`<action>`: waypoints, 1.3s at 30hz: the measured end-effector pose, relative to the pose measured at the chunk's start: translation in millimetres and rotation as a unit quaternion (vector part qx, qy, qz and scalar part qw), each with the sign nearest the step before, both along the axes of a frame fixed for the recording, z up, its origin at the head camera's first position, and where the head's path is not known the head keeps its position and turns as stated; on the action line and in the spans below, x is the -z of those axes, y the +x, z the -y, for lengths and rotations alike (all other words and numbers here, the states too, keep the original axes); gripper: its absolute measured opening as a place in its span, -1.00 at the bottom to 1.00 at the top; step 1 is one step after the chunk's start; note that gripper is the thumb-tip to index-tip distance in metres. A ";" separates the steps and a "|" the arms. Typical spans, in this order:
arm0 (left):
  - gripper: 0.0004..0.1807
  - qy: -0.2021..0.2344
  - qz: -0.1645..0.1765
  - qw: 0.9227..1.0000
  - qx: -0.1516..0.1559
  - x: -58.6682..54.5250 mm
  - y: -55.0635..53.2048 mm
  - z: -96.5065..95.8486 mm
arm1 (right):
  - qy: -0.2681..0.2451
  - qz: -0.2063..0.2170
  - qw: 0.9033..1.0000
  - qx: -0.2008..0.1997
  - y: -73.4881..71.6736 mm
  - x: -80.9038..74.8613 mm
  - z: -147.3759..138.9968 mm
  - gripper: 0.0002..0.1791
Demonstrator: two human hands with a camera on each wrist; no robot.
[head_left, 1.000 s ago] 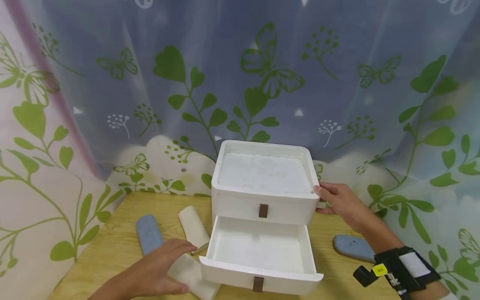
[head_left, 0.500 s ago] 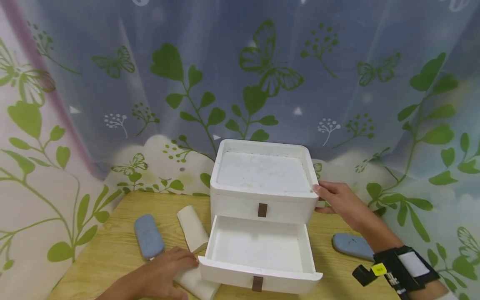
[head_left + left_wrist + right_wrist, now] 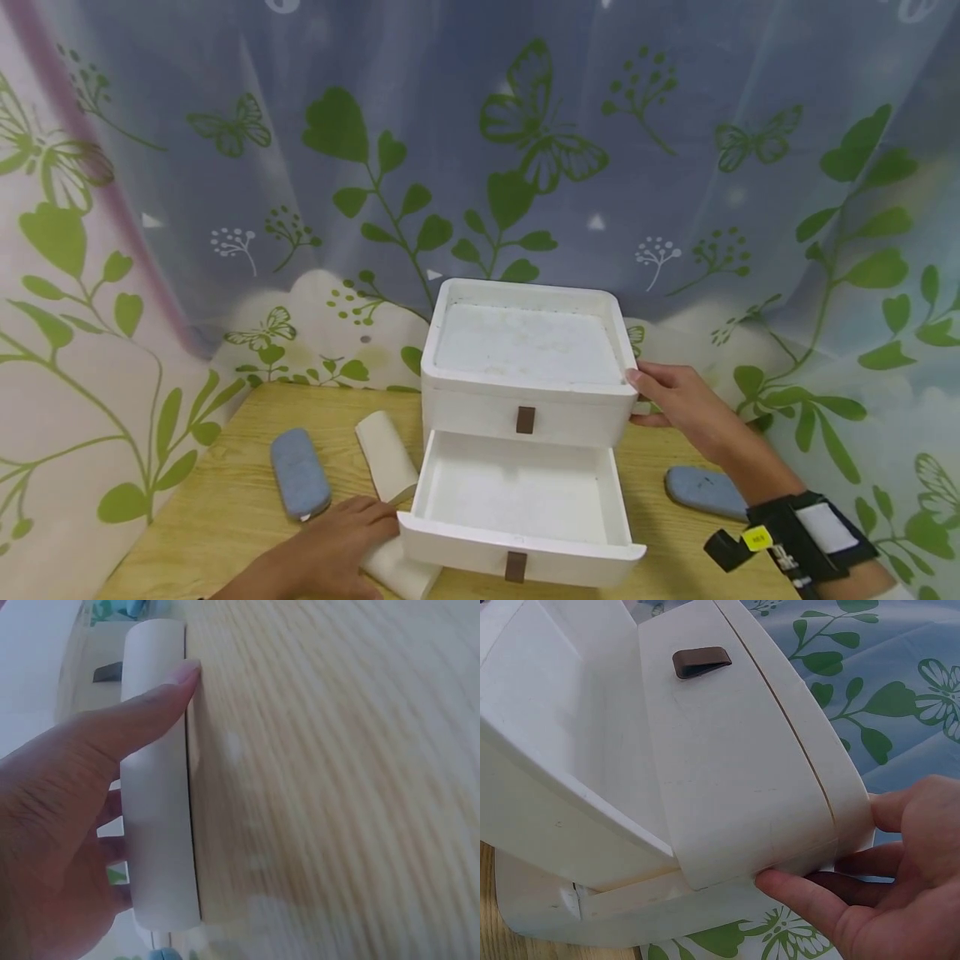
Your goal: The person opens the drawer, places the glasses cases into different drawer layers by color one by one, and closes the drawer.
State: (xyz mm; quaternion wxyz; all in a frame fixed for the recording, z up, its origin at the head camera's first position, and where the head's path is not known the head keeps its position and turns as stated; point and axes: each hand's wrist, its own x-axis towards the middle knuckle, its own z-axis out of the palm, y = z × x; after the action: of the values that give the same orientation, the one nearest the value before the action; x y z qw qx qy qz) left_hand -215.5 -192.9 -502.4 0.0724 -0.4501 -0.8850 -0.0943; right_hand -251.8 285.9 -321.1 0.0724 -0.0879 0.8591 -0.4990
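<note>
Toward the near side of a wood-grain desk [image 3: 210, 500], just left of a white drawer cabinet [image 3: 480, 415], a person's left hand [image 3: 330, 546] holds a cream case [image 3: 401, 571]. The left-wrist view shows the thumb across one face and the fingers spread along the far side. The case lies by the front left corner of the pulled-out lower drawer [image 3: 450, 547]; whether the two touch cannot be told, nor whether the case bears fully on the desk. The right hand [image 3: 682, 404] rests spread against the cabinet's right side, thumb at the top rim, gripping nothing between its fingers.

The cabinet stands at the desk's back edge. A second cream case [image 3: 386, 457] and a blue case [image 3: 300, 473] lie toward the left edge; another blue case [image 3: 705, 490], partly behind the forearm, lies toward the right.

The step in hand appears to be securing the case. The thumb sits nearer one end, so a hold closer to the middle would likely balance better; light, even pressure should suit a smooth, rounded shell. Keeping knuckles clear of the drawer's lip seems wise, with the right hand steadying the cabinet.

No brand is readable on the cabinet or its brown tabs [image 3: 526, 420]. A yellow tag [image 3: 759, 539] by the black wrist strap [image 3: 806, 554] bears dark characters too small to read, and the strap's pale marks are equally illegible.
</note>
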 end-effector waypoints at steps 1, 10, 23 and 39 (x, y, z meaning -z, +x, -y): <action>-0.14 -0.004 -0.001 1.000 -0.004 0.3 0.8 -0.5 | -0.001 0.000 1.000 -0.001 0.1 0.1 0.2 -0.24; -0.08 0.007 -0.027 1.000 0.014 6.7 -1.2 -0.5 | 0.001 0.000 1.000 -0.004 0.4 -0.1 1.8 -0.24; -0.26 -0.005 0.045 0.999 0.003 -1.5 7.4 2.2 | -0.002 -0.001 1.000 -0.005 1.4 0.6 -1.5 -0.23; -0.28 -0.031 0.079 0.995 -0.054 -12.1 12.1 15.5 | 0.004 -0.003 1.000 -0.006 2.7 -0.1 0.3 -0.24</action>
State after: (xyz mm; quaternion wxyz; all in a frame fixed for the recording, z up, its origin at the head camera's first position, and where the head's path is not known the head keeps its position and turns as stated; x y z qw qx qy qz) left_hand -203.4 -208.4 -490.3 -0.0068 -0.3948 -0.9135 -0.0981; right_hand -249.1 285.6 -321.0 0.0725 -0.0941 0.8608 -0.4948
